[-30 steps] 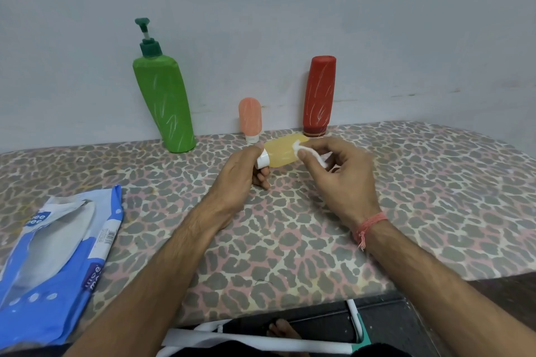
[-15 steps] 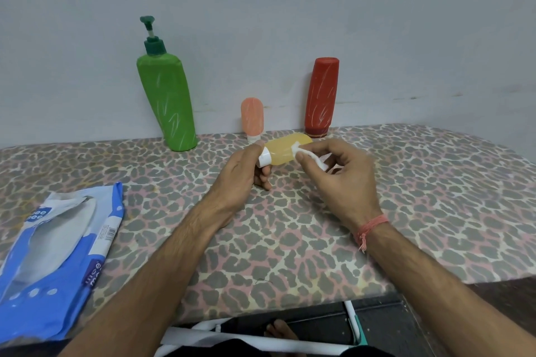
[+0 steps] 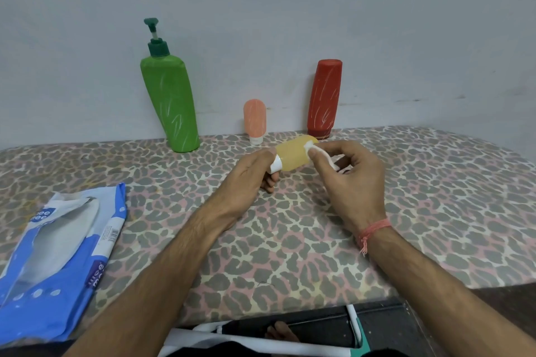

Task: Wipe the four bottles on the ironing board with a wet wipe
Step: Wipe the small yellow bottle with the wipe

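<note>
Held sideways at frame centre by its white cap in the left hand (image 3: 249,174), the yellow bottle (image 3: 293,155) under the wet wipe (image 3: 319,153) pinched by the right hand (image 3: 352,182); green pump bottle (image 3: 169,104), peach bottle (image 3: 254,120) and red bottle (image 3: 324,98) upright against the wall, seemingly still awaiting wiping.

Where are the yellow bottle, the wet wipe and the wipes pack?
yellow bottle (image 3: 291,155), head view, mid body.
wet wipe (image 3: 311,148), head view, part pressed against the bottle.
wipes pack (image 3: 43,278), head view, blue front face.
</note>
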